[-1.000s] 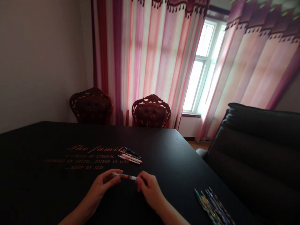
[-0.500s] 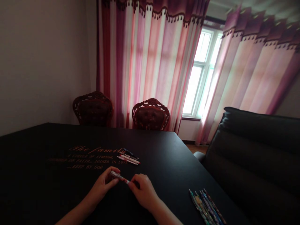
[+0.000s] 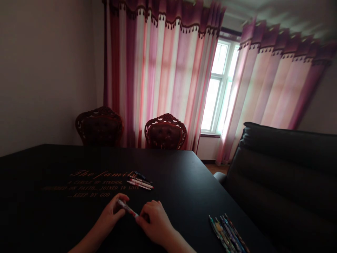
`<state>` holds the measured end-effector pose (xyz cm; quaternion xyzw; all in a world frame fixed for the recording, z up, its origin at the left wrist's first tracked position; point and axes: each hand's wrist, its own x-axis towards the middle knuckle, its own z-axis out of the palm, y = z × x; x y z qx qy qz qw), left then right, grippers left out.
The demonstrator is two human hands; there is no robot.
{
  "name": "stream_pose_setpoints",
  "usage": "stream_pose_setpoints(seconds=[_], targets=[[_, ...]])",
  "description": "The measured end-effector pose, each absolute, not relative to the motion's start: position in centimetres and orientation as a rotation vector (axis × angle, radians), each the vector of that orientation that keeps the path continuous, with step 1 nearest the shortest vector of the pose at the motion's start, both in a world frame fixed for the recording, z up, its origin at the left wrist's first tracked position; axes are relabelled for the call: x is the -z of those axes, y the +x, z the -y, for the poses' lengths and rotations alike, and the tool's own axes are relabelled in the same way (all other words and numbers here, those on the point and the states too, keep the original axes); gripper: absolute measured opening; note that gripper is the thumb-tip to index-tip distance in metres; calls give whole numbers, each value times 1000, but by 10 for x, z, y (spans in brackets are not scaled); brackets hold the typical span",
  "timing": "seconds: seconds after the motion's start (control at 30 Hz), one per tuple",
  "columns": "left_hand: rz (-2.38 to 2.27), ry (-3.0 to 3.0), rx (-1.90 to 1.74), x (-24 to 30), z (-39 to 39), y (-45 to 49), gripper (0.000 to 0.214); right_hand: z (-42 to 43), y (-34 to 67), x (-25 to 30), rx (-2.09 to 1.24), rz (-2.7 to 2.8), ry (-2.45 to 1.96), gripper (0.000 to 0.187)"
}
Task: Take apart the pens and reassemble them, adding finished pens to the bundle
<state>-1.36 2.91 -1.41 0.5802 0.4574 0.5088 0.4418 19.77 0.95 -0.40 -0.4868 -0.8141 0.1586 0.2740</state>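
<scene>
A pen with a pale, red-marked barrel is held slantwise above the black table, between my two hands. My left hand grips its upper left end with thumb and fingers. At its lower right end, my right hand pinches the tip, the fingers curled and partly hiding it. Just beyond the hands, several pens, white-and-red and dark, lie in a small group on the tabletop.
The black table bears printed lettering. At the front right lies a row of several patterned pens. Two carved chairs stand at the far edge, and a black leather armchair is close on the right.
The whole view has shifted slightly, so the hands and pen appear a little lower and further left. Both hands keep their hold on the pen.
</scene>
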Motion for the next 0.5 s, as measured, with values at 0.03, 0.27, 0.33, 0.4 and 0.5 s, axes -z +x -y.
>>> stream_pose_setpoints(seconds=[0.03, 0.27, 0.33, 0.4, 0.5], targets=[[-1131, 1446, -1258, 14, -29, -13, 23, -9, 197, 4, -424, 2197, -1309, 13], [-1142, 1476, -1273, 14, -27, -10, 21, -8, 197, 2, -386, 2231, -1306, 10], [-1145, 1475, -1278, 13, -27, -9, 19, -8, 197, 2, -382, 2239, -1304, 10], [-1144, 1468, -1280, 12, -26, -8, 19, -8, 197, 3, -379, 2243, -1304, 11], [-1129, 1452, -1282, 10, -25, -7, 24, -9, 198, 4, -378, 2247, -1303, 14]])
